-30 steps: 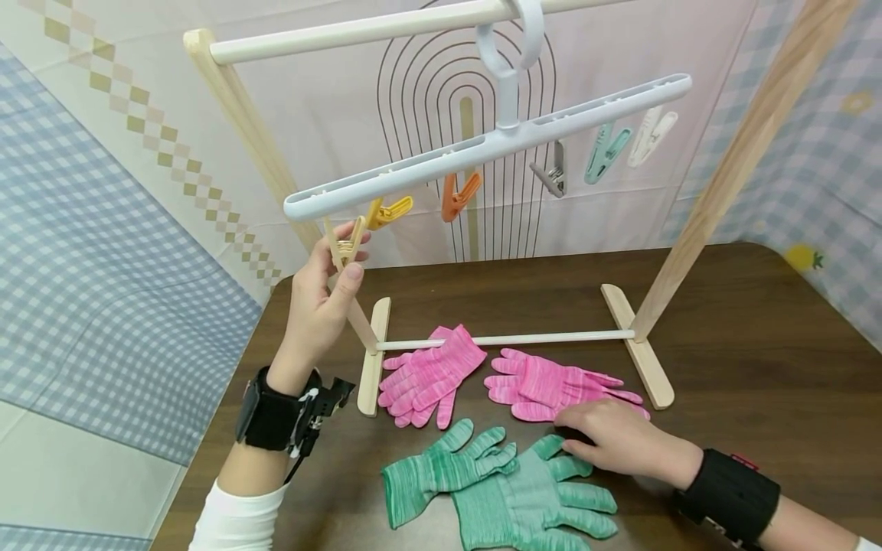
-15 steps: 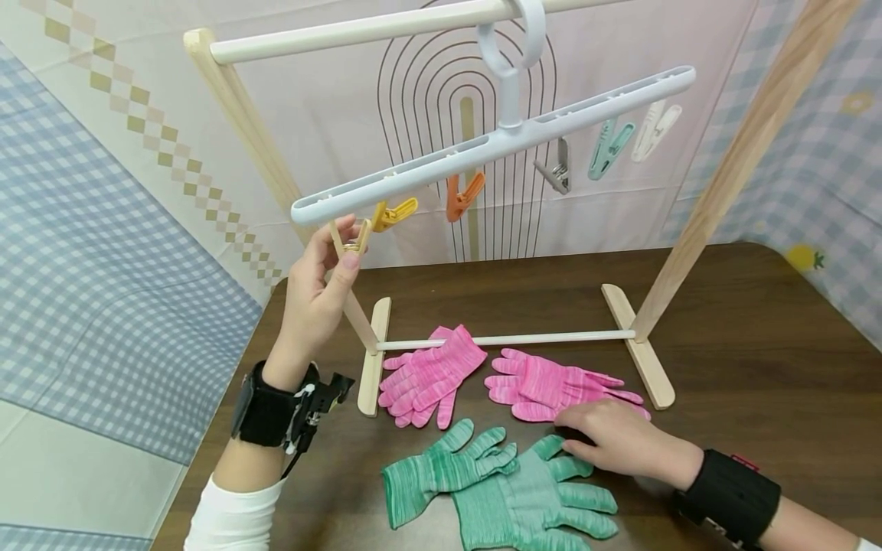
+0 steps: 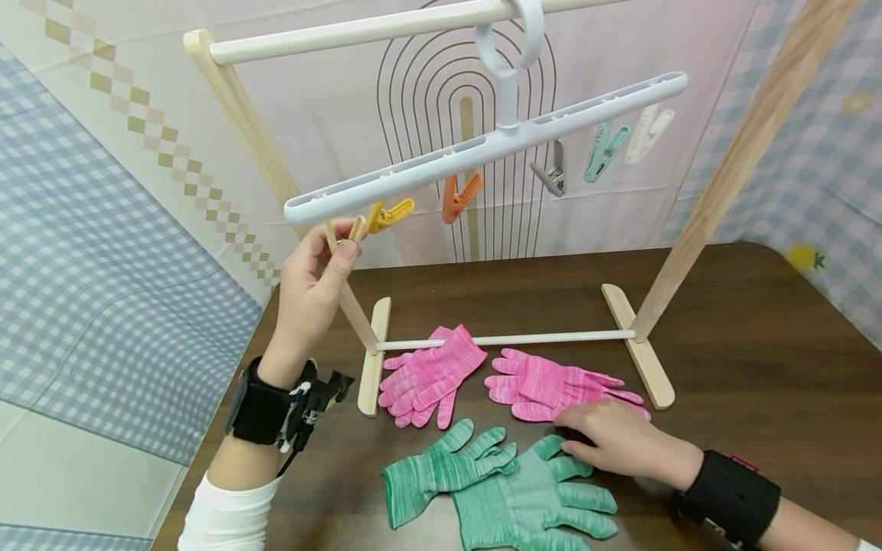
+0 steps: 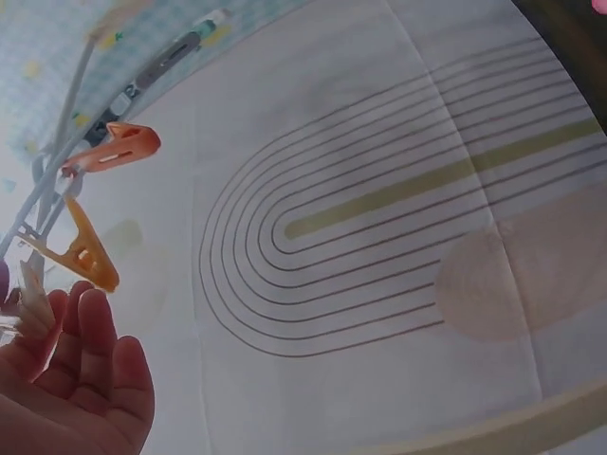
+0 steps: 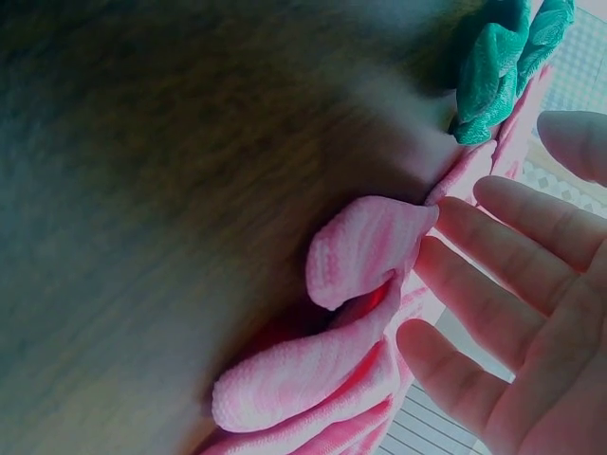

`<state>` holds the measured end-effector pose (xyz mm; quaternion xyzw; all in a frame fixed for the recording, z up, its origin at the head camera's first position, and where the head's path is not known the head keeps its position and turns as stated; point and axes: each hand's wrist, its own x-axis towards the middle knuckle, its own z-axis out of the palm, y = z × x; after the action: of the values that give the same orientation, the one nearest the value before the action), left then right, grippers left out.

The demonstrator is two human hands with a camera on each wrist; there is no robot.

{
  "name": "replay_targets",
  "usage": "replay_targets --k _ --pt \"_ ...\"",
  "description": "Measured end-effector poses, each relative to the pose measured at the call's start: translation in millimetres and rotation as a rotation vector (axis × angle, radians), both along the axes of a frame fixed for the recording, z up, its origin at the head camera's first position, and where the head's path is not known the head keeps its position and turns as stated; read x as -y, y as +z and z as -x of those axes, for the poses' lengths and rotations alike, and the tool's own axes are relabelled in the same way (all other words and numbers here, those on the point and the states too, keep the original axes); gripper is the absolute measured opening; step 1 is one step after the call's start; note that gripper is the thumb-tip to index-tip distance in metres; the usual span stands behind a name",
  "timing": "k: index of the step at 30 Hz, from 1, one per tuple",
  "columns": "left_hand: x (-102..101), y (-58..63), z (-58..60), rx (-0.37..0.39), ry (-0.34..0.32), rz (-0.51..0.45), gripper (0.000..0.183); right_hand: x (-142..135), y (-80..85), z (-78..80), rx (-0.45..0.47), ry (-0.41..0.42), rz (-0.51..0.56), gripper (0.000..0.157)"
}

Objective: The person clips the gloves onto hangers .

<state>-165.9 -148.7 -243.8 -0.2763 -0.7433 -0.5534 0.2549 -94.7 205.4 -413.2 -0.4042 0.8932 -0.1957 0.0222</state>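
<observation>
My left hand [image 3: 310, 287] is raised at the left end of the pale blue clip hanger [image 3: 427, 164]. Thumb and fingers pinch a wooden clothespin [image 3: 357, 228], whose upper part meets the hanger's underside. In the left wrist view the clothespin [image 4: 36, 301] is partly cut off, near the yellow clip [image 4: 87, 256]. My right hand [image 3: 620, 436] rests by the right pink gloves [image 3: 544, 383], fingers relaxed. In the right wrist view its fingertips touch pink glove fabric [image 5: 370, 251] and hold nothing. Green gloves [image 3: 510, 490] lie at the front of the table.
Yellow [image 3: 391, 216], orange [image 3: 460, 197], grey [image 3: 553, 170], teal [image 3: 606, 151] and white [image 3: 649, 134] clips hang along the hanger. It hooks on the wooden rack's top bar [image 3: 358, 33]. More pink gloves [image 3: 434, 375] lie beside the rack's left foot [image 3: 372, 383].
The hanger swung slightly right and then back left, its clips moving along. My left thumb has shifted up along the wooden clothespin. The right hand and gloves have not moved.
</observation>
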Motion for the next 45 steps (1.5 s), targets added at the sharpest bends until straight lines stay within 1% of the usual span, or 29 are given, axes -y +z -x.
replay_targets --k 3,5,8,10,14,16,19,24,27,29,33,35,38,41,45 --pt "-1 3.3 -1.1 0.084 -0.062 -0.111 0.027 1 0.2 0.0 0.001 -0.002 -0.003 0.015" --pt "-1 5.2 -1.5 0.117 -0.084 -0.172 0.026 1 0.4 0.2 0.002 -0.003 -0.004 0.016" --pt "-2 8.2 -2.1 0.141 -0.114 -0.249 0.023 2 0.7 0.4 -0.006 -0.007 -0.010 0.016" --pt "-2 10.0 -2.6 0.152 -0.145 -0.301 0.021 3 1.1 0.5 -0.017 -0.012 -0.012 0.015" --pt "-3 12.2 -3.2 0.176 -0.239 -0.398 0.018 7 2.1 0.2 -0.045 -0.019 -0.018 0.011" --pt "-3 13.0 -3.6 0.182 -0.283 -0.428 0.017 9 2.6 0.2 -0.053 -0.020 -0.021 0.009" --pt "-4 14.0 -4.3 0.184 -0.331 -0.451 0.019 10 3.8 1.3 -0.038 -0.023 -0.039 0.010" --pt "-3 13.9 -3.3 0.166 -0.378 -0.462 0.024 15 6.5 4.3 -0.033 -0.019 -0.073 0.013" --pt "-2 12.9 -2.5 0.153 -0.417 -0.471 0.025 20 6.5 4.9 -0.071 0.007 -0.053 0.016" --pt "-2 12.4 -2.1 0.148 -0.431 -0.476 0.026 25 4.9 4.1 -0.120 0.036 -0.026 0.021" --pt "-2 12.3 -1.9 0.152 -0.428 -0.474 0.027 36 0.0 0.7 -0.207 0.114 0.010 0.030" --pt "-1 12.3 -1.8 0.162 -0.437 -0.485 0.027 41 -2.4 -1.0 -0.234 0.149 0.019 0.030" --pt "-1 12.4 -1.5 0.174 -0.472 -0.508 0.028 49 -5.5 -2.7 -0.259 0.191 0.025 0.032" --pt "0 12.4 -1.9 0.183 -0.504 -0.514 0.029 53 -7.8 -4.0 -0.260 0.203 0.003 0.033" --pt "0 12.4 -2.9 0.189 -0.519 -0.512 0.029 56 -9.7 -5.6 -0.229 0.200 -0.059 0.037"
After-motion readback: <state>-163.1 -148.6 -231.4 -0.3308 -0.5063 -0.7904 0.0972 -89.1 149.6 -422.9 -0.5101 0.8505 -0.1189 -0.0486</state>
